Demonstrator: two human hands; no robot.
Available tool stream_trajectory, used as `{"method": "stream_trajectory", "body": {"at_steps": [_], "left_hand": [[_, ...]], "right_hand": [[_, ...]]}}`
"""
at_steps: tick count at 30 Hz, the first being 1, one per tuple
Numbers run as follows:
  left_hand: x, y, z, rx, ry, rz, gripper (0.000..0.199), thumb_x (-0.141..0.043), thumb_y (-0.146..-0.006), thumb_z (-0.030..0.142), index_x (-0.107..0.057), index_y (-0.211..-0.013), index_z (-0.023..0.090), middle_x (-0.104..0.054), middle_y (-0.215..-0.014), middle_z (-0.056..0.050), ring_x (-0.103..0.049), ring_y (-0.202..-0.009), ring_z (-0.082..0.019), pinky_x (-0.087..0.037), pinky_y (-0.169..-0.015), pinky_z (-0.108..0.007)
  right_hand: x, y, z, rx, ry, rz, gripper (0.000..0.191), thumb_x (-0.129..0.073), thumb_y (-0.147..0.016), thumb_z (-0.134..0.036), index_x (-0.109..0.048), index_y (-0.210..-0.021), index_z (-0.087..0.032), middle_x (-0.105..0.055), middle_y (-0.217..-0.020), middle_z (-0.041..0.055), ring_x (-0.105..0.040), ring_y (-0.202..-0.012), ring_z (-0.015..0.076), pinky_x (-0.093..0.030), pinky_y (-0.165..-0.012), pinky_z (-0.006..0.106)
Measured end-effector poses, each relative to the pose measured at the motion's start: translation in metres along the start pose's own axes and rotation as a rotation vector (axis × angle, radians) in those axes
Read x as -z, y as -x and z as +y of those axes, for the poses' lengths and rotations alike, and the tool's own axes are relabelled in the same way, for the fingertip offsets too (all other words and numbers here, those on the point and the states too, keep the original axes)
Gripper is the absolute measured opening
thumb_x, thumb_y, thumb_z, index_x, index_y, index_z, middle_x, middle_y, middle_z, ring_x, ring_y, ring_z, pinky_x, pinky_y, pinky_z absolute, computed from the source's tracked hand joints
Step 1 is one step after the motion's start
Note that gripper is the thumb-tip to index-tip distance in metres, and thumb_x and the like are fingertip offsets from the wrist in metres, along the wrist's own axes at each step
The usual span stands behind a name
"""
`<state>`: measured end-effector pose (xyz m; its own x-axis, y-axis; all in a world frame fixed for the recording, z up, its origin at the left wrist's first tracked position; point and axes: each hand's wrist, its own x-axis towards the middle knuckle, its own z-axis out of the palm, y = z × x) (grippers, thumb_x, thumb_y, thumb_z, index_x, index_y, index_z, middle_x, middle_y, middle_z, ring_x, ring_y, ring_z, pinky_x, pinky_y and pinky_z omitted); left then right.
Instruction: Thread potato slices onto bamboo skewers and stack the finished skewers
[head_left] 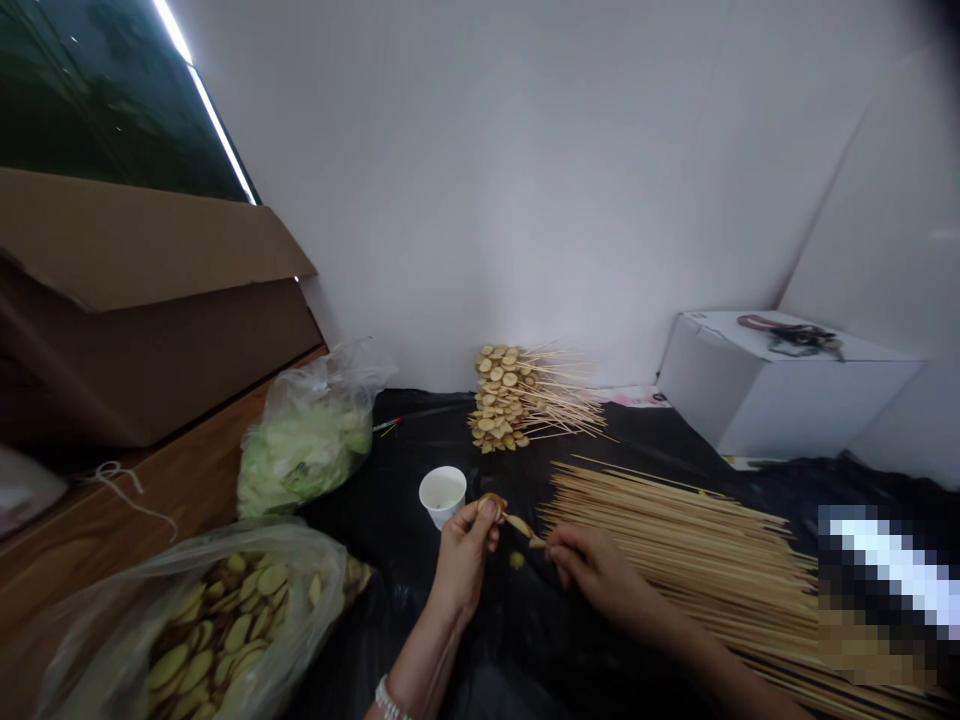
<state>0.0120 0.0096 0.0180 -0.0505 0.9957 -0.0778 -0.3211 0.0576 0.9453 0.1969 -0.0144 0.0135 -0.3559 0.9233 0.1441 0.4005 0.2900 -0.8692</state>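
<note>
My left hand (461,562) pinches a round potato slice (491,503) between thumb and fingers. A wooden skewer with more slices threaded on it (519,524) runs from there towards my right hand (596,572). The right fingers are closed on the skewer's other end, which they mostly hide. Below the skewer, a single potato slice (516,561) lies on the black plastic sheet (495,650). Just behind my left hand stands a white paper cup (442,492). Loose bare skewers (675,540) lie in a wide heap beside and under my right forearm.
Threaded potato skewers (499,395) are stacked by the wall. At left sit an open plastic bag (97,620) of potato slices and a bag of pale green leaves (304,450). A cardboard box (142,340) stands behind them; a white box (780,390) is at right.
</note>
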Motion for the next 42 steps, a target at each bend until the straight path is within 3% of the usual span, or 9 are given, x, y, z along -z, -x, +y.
{"method": "stream_trajectory", "body": {"at_steps": [4,6,10,14,23,30,33,38,42], "left_hand": [[-0.002,0.002,0.004,0.012,0.018,-0.034,0.034,-0.075,-0.068,0.044,-0.072,-0.078,0.011,-0.053,-0.061,0.000,-0.038,-0.052,-0.005,-0.027,-0.048,-0.018],[-0.003,0.003,0.004,0.015,0.012,-0.036,0.034,-0.074,-0.068,0.044,-0.072,-0.078,0.011,-0.052,-0.059,0.001,-0.038,-0.053,-0.006,-0.027,-0.049,-0.018],[-0.002,0.002,0.000,-0.037,-0.026,0.001,0.035,-0.074,-0.069,0.045,-0.073,-0.079,0.012,-0.056,-0.064,0.000,-0.039,-0.055,-0.007,-0.028,-0.050,-0.020],[-0.001,0.002,-0.004,-0.067,-0.065,0.010,0.035,-0.070,-0.072,0.047,-0.073,-0.082,0.013,-0.055,-0.062,0.001,-0.039,-0.054,-0.008,-0.028,-0.051,-0.020],[-0.002,0.003,-0.002,-0.042,-0.055,-0.032,0.038,-0.071,-0.070,0.050,-0.072,-0.078,0.013,-0.052,-0.057,0.001,-0.039,-0.052,-0.008,-0.028,-0.050,-0.021],[-0.006,0.003,-0.012,-0.021,-0.048,-0.065,0.040,-0.070,-0.070,0.053,-0.065,-0.067,0.013,-0.050,-0.051,0.002,-0.038,-0.047,-0.007,-0.027,-0.047,-0.021],[-0.007,0.003,-0.016,-0.012,-0.068,-0.062,0.037,-0.075,-0.066,0.048,-0.066,-0.070,0.012,-0.050,-0.053,0.003,-0.038,-0.047,-0.006,-0.026,-0.046,-0.020],[-0.004,0.000,-0.015,-0.016,-0.003,0.060,0.038,-0.077,-0.064,0.048,-0.065,-0.069,0.012,-0.050,-0.053,0.003,-0.038,-0.048,-0.006,-0.027,-0.046,-0.018],[-0.004,0.000,-0.016,0.013,-0.020,-0.010,0.037,-0.071,-0.070,0.049,-0.069,-0.079,0.013,-0.060,-0.066,-0.002,-0.041,-0.048,-0.005,-0.028,-0.044,-0.017]], "right_hand": [[0.001,-0.002,-0.001,-0.213,-0.371,-0.202,0.025,-0.048,-0.085,-0.040,-0.057,-0.078,-0.018,-0.047,-0.051,-0.0057,-0.031,-0.042,0.0084,-0.021,-0.044,0.021],[0.000,-0.002,0.000,-0.254,-0.416,-0.236,0.027,-0.048,-0.085,-0.043,-0.057,-0.079,-0.018,-0.046,-0.051,-0.0062,-0.027,-0.041,0.0078,-0.018,-0.042,0.021],[-0.004,-0.002,0.001,-0.056,-0.093,-0.015,0.025,-0.046,-0.086,-0.033,-0.052,-0.065,-0.019,-0.051,-0.055,-0.0020,-0.044,-0.053,0.0114,-0.032,-0.053,0.023],[-0.005,-0.001,0.001,0.089,0.171,0.131,0.027,-0.040,-0.089,-0.027,-0.051,-0.065,-0.020,-0.055,-0.063,0.0007,-0.048,-0.061,0.0140,-0.033,-0.059,0.025],[-0.004,-0.004,0.003,-0.159,-0.331,-0.123,0.028,-0.048,-0.084,-0.043,-0.056,-0.074,-0.018,-0.047,-0.050,-0.0050,-0.041,-0.048,0.0106,-0.031,-0.051,0.022],[0.001,-0.008,0.005,-0.158,-0.328,-0.091,0.030,-0.049,-0.084,-0.045,-0.057,-0.078,-0.017,-0.049,-0.052,-0.0050,-0.039,-0.047,0.0093,-0.030,-0.049,0.021],[0.002,-0.009,0.009,-0.117,-0.263,-0.060,0.027,-0.051,-0.085,-0.041,-0.058,-0.077,-0.017,-0.054,-0.058,-0.0028,-0.046,-0.054,0.0106,-0.034,-0.053,0.022],[0.008,-0.014,0.023,-0.070,-0.139,0.064,0.017,-0.058,-0.080,-0.034,-0.059,-0.079,-0.018,-0.060,-0.068,-0.0009,-0.053,-0.063,0.0134,-0.038,-0.059,0.024],[0.019,-0.018,0.032,-0.040,0.005,0.192,0.018,-0.055,-0.081,-0.034,-0.060,-0.074,-0.018,-0.061,-0.068,0.0008,-0.053,-0.065,0.0156,-0.039,-0.061,0.026]]}}
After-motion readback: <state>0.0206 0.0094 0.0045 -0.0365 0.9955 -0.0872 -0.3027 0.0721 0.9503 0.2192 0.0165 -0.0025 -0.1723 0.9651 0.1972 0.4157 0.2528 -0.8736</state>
